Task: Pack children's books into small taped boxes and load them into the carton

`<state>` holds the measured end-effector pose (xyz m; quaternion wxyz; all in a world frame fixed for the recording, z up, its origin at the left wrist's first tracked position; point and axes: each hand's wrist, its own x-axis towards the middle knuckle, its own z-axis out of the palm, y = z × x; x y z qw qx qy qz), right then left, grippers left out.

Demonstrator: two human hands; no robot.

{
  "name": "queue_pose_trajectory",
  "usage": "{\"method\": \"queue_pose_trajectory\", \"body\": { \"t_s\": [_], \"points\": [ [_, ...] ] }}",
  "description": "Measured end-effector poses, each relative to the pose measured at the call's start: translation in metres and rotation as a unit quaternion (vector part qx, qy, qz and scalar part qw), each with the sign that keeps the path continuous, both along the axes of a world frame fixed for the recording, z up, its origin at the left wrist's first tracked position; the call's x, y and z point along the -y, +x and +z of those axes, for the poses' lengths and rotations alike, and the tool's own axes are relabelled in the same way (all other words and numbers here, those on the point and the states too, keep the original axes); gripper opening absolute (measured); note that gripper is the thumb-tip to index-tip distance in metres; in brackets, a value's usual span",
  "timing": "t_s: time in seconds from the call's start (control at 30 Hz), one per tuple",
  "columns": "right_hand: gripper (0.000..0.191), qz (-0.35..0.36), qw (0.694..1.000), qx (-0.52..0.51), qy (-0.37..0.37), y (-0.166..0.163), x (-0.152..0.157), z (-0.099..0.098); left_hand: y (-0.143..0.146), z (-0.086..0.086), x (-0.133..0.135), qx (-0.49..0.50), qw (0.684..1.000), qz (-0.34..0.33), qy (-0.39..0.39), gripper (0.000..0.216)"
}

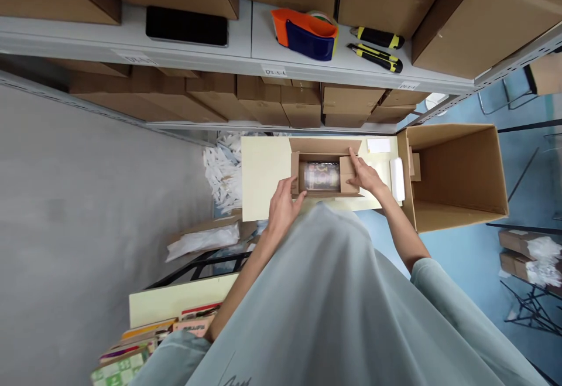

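A small cardboard box (294,166) lies on the pale table with its top flaps apart. Inside it is a clear-wrapped item with a printed, multicoloured surface (322,177); its kind cannot be made out. The fingers and thumb of my left hand (281,205) grip the box around its near left corner. At the other end, my right hand (367,176) has its fingers stretched out and spread over the short right flap (347,167), one finger reaching to the long far flap (325,145).
Right of the table stands a large open carton (459,169), beside a white block-like item (397,179) and white label paper (378,145). The shelf ahead bears a phone (187,26), a tape dispenser (307,34) and two box cutters (377,47). White scraps (223,175) lie left.
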<state>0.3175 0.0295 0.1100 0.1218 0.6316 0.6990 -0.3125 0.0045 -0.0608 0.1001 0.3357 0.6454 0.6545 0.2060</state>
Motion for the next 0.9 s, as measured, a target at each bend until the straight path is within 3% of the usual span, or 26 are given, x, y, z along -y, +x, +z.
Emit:
{"method": "queue_pose_trajectory", "body": {
  "t_s": [0.13,0.2,0.27,0.37,0.43,0.53,0.6,0.67,0.73,0.83,0.9],
  "points": [
    [0.13,0.008,1.0,-0.009,-0.002,0.002,-0.01,-0.008,-0.002,-0.004,0.001,0.009,0.991,-0.113,-0.066,0.059],
    [0.126,0.007,1.0,-0.029,0.0,0.007,-0.01,-0.012,-0.003,-0.008,-0.006,-0.004,0.977,-0.171,-0.126,0.071],
    [0.117,-0.017,0.998,-0.059,0.017,0.014,-0.009,-0.014,-0.003,-0.013,-0.017,-0.038,0.968,-0.19,-0.163,0.068],
    [0.105,-0.111,0.985,-0.11,0.067,0.026,-0.008,-0.016,0.0,-0.022,-0.035,-0.084,0.976,-0.154,-0.125,0.063],
    [0.097,-0.159,0.969,-0.165,0.087,0.032,-0.008,-0.016,0.004,-0.027,-0.044,-0.092,0.987,-0.112,-0.068,0.083],
    [0.069,-0.157,0.951,-0.248,0.094,0.035,-0.003,-0.016,0.009,-0.034,-0.051,-0.078,0.996,-0.044,0.0,0.118],
    [0.05,-0.142,0.953,-0.246,0.106,0.034,0.004,-0.017,0.01,-0.038,-0.052,-0.06,0.997,-0.01,0.038,0.123],
    [0.043,-0.13,0.964,-0.2,0.115,0.03,0.015,-0.019,0.009,-0.042,-0.053,-0.046,0.997,0.004,0.06,0.114],
    [0.038,-0.122,0.975,-0.155,0.103,0.023,0.026,-0.023,0.008,-0.046,-0.053,-0.04,0.998,-0.001,0.048,0.089],
    [0.042,-0.137,0.98,-0.129,0.059,0.012,0.038,-0.03,0.007,-0.052,-0.056,-0.031,0.999,0.001,-0.035,0.055],
    [0.045,-0.16,0.981,-0.108,0.038,0.005,0.042,-0.033,0.005,-0.056,-0.06,-0.015,0.995,0.013,-0.101,0.053]
  ]
}}
